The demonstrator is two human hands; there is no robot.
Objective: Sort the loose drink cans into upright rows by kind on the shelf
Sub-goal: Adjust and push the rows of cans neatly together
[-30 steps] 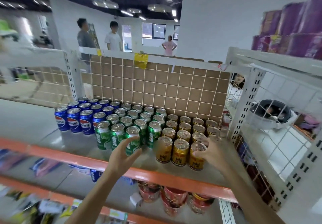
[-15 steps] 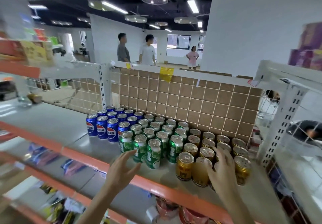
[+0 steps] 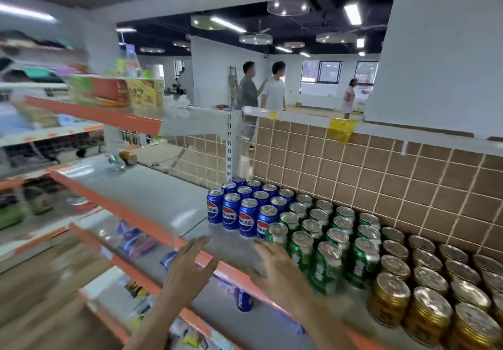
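Upright cans stand in rows on the grey shelf (image 3: 163,202) against the brown tiled back panel: blue cans (image 3: 231,215) on the left, green cans (image 3: 325,265) in the middle, gold cans (image 3: 424,314) on the right. A lone gold can (image 3: 128,157) lies on its side far back left on the shelf. A blue can (image 3: 245,299) stands on the shelf below. My left hand (image 3: 187,265) hovers open over the orange front edge. My right hand (image 3: 280,270) is open too, just in front of the green cans, holding nothing.
An orange-edged upper shelf (image 3: 109,115) with boxed goods juts out at the left. A white upright post (image 3: 231,142) divides the shelf back. Lower shelves (image 3: 130,243) hold packets. Three people (image 3: 261,88) stand beyond the shelving.
The view has swung left, so the cans now sit to the right. My right hand came off the gold cans and moved left to the green cans. My left hand stays open near the front edge.
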